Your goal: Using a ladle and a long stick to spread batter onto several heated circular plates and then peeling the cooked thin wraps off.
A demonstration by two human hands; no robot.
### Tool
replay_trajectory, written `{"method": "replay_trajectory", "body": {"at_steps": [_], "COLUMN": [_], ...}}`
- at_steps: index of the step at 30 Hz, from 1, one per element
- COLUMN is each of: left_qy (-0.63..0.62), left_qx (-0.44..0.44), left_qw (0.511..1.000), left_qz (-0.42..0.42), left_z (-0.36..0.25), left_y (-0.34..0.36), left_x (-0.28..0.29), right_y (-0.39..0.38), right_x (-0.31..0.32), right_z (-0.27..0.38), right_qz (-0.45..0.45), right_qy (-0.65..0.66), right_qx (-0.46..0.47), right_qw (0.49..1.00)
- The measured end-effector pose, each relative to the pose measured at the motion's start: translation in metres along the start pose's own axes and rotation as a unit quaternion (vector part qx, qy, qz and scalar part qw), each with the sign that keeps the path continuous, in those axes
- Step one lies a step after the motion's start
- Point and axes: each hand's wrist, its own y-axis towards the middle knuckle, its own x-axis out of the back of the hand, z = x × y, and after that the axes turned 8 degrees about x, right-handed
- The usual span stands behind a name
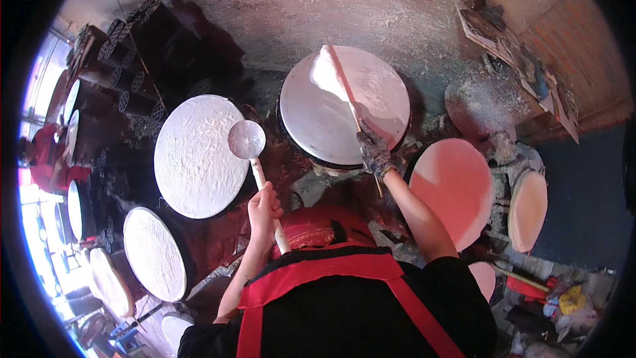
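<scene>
The bare left hand [264, 205] grasps a ladle [258, 171] by its pale handle; the contents of its bowl, if any, cannot be determined. The gloved right hand [375, 150] is clenched round a long wooden spreader [346, 89], laid across the round griddle [301, 119] ahead of both hands. White batter [326, 73] lies along the blade's left edge. Recommended: light, even blade pressure for uniform thickness. A bubbled white sheet [195, 159] covers the disc left of the left hand.
</scene>
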Motion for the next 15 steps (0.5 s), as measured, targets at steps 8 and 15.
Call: {"method": "replay_trajectory", "body": {"at_steps": [8,15], "left_qy": [0.039,0.034], "left_qx": [-0.046,-0.072], "left_qw": [0.997,0.992], "left_qz": [-0.048,-0.096], "left_z": [0.017,0.02], "left_y": [-0.009,-0.027], "left_x": [-0.012,-0.042], "right_y": [-0.041,0.06], "right_x": [0.092,0.084], "right_z": [0.007,0.009], "right_qz": [0.227,0.045], "right_qy": [0.213,-0.134], "right_qx": [-0.021,0.184], "right_qw": [0.95,0.973]}}
